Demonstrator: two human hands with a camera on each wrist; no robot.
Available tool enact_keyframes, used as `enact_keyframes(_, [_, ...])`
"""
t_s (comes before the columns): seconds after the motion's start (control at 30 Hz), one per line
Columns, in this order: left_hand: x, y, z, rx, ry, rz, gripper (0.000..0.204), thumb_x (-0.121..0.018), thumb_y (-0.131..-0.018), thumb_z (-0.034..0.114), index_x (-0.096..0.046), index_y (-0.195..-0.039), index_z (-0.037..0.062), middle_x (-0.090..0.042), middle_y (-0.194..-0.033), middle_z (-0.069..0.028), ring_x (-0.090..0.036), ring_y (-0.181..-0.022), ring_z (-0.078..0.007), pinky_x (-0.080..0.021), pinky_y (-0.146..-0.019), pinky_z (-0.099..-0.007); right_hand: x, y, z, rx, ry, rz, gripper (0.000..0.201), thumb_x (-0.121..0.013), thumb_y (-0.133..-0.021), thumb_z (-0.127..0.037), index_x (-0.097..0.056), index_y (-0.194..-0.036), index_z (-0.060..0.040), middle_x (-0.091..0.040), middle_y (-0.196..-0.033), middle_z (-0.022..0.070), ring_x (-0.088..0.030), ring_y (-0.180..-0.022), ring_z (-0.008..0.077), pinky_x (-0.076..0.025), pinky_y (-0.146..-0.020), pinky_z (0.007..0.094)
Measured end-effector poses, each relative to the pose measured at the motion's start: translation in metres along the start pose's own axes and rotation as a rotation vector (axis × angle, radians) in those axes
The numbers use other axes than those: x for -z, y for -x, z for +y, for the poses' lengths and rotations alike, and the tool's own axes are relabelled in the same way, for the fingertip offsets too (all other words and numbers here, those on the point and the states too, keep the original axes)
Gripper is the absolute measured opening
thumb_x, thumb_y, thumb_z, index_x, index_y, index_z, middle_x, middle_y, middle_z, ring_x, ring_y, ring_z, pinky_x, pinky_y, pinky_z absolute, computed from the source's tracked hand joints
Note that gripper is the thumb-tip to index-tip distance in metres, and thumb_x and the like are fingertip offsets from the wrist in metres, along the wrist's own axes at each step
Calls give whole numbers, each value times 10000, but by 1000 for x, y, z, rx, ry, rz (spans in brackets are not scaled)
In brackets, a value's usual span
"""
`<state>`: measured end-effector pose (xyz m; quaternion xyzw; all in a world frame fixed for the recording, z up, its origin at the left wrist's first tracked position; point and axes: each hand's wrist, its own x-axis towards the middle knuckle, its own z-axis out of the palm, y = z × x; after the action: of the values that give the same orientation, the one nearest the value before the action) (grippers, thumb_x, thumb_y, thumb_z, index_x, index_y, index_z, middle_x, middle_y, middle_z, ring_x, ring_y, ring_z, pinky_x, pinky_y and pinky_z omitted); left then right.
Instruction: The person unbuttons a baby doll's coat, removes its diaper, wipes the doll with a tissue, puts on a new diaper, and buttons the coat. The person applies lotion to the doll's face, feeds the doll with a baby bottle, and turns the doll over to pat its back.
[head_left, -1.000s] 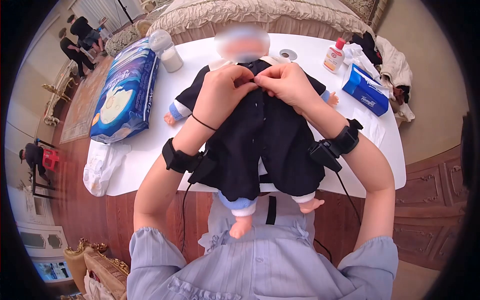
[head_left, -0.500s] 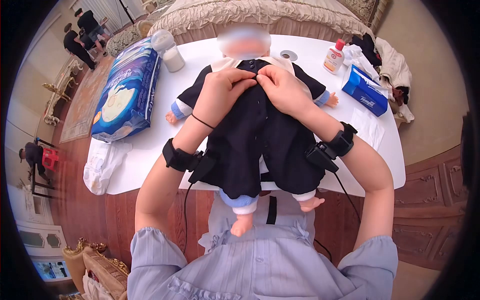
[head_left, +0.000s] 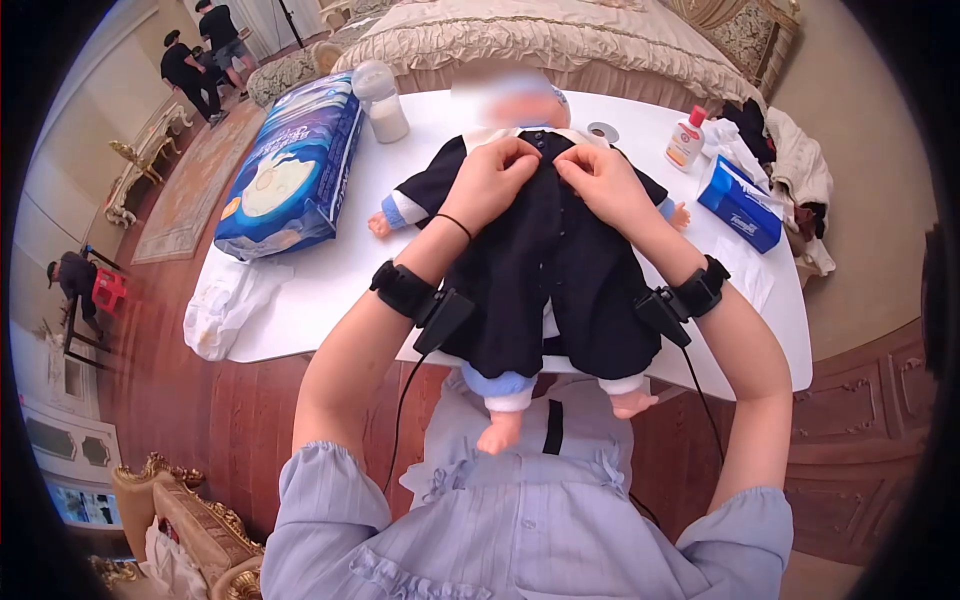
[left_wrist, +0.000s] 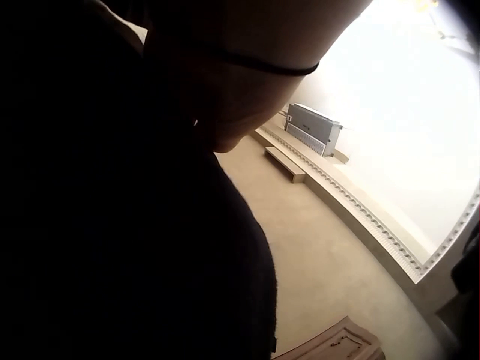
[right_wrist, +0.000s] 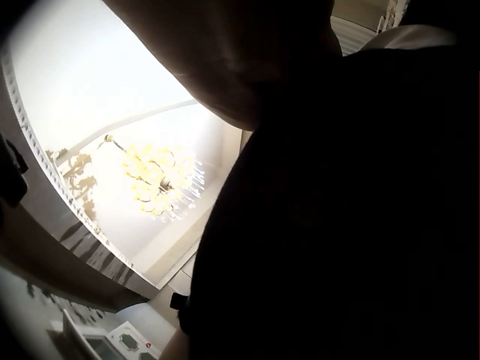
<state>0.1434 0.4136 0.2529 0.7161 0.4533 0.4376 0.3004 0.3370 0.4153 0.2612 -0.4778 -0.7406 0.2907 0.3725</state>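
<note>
A baby doll in a black button-front romper [head_left: 510,290] lies on its back, its blurred head at the far end. My left hand [head_left: 493,185] pinches the romper's front at the chest between thumb and fingers. Opposite it, my right hand [head_left: 608,188] pinches the other side of the front, a small gap parting the fingertips. Small buttons [head_left: 540,142] show just above, under the pale collar. In the left wrist view, dark cloth [left_wrist: 135,247] fills much of the picture below the shadowed hand [left_wrist: 240,105]. Both sets of fingertips are hidden in the wrist views.
On the white table [head_left: 270,335] stand a blue diaper pack [head_left: 295,170], a clear-topped bottle [head_left: 385,110], a red-capped bottle [head_left: 686,138] and a blue tissue pack [head_left: 740,205]. A crumpled white diaper [head_left: 235,305] lies at the near left corner. Cables hang from both wrist cameras.
The fingertips have moved slightly apart at the chest, both hands still on the romper's front. The head view has shifted, so the table and doll sit further right.
</note>
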Motion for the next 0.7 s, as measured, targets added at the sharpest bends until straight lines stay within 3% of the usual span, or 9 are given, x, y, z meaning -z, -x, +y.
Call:
enact_keyframes(0.07, [3, 2, 18, 52, 91, -7, 249, -639, -910, 209, -675, -1006, -18, -674, -818, -40, -614, -741, -111, -491, -686, -261, 5, 5, 2, 40, 28, -14, 196, -638, -894, -145, -691, -965, 30, -683, -829, 44, -619, -744, 98, -498, -708, 252])
enact_keyframes(0.13, [6, 10, 38, -35, -196, 83, 290, -655, -906, 264, -661, -943, -24, -677, -817, -74, -621, -724, -144, -496, -670, -288, 11, 11, -1, 47, 39, -25, 185, -651, -877, -130, -698, -960, 29, -694, -840, 52, -629, -764, 100, -501, -723, 252])
enact_keyframes(0.2, [3, 17, 45, -75, -226, 89, 416, -688, -868, 392, -645, -850, -21, -663, -787, -124, -626, -689, -199, -500, -654, -324, 14, 13, -5, 60, 52, -41, 176, -664, -861, -115, -705, -955, 28, -706, -851, 60, -638, -785, 101, -504, -738, 252])
enact_keyframes(0.27, [0, 27, 62, -96, -647, -18, 534, -709, -811, 508, -632, -786, -20, -649, -757, -149, -635, -680, -256, -503, -655, -362, 15, 7, 1, 23, 3, -143, 184, -683, -839, -106, -707, -963, 28, -711, -846, 59, -645, -796, 109, -508, -738, 252])
enact_keyframes(0.33, [1, 23, 59, -56, -640, -20, 563, -707, -783, 539, -653, -788, -21, -635, -722, -168, -632, -671, -304, -500, -645, -388, 15, 1, 1, 43, -15, -143, 195, -695, -848, -131, -709, -964, 26, -709, -841, 47, -639, -771, 102, -505, -719, 247])
enact_keyframes(0.4, [6, 11, 37, -110, -562, -86, 507, -680, -812, 477, -671, -833, -30, -625, -684, -181, -634, -651, -315, -499, -638, -391, 16, -3, -8, -183, -126, -225, 202, -706, -858, -151, -713, -965, 20, -712, -840, 41, -631, -742, 89, -500, -696, 241])
enact_keyframes(0.47, [14, 6, 38, -67, -543, -149, 398, -657, -843, 362, -695, -878, -33, -624, -636, -133, -635, -610, -244, -501, -603, -344, 7, -3, -6, -119, -133, -176, 183, -713, -842, -187, -742, -888, -12, -716, -738, 69, -628, -646, 111, -500, -618, 281])
enact_keyframes(0.57, [20, 9, 37, 269, -110, -194, 242, -642, -877, 192, -706, -939, -34, -621, -692, -12, -586, -620, -78, -478, -563, -228, -2, -4, -6, 63, -85, -84, 183, -728, -827, -195, -747, -855, -16, -710, -723, 67, -625, -631, 114, -498, -608, 280])
enact_keyframes(0.7, [21, 16, 27, 225, 3, -191, 220, -687, -858, 162, -690, -963, -32, -624, -730, -7, -570, -613, -80, -481, -560, -230, -2, -1, -13, 59, -4, -67, 212, -752, -815, -213, -739, -830, -1, -700, -716, 55, -611, -632, 95, -486, -601, 262])
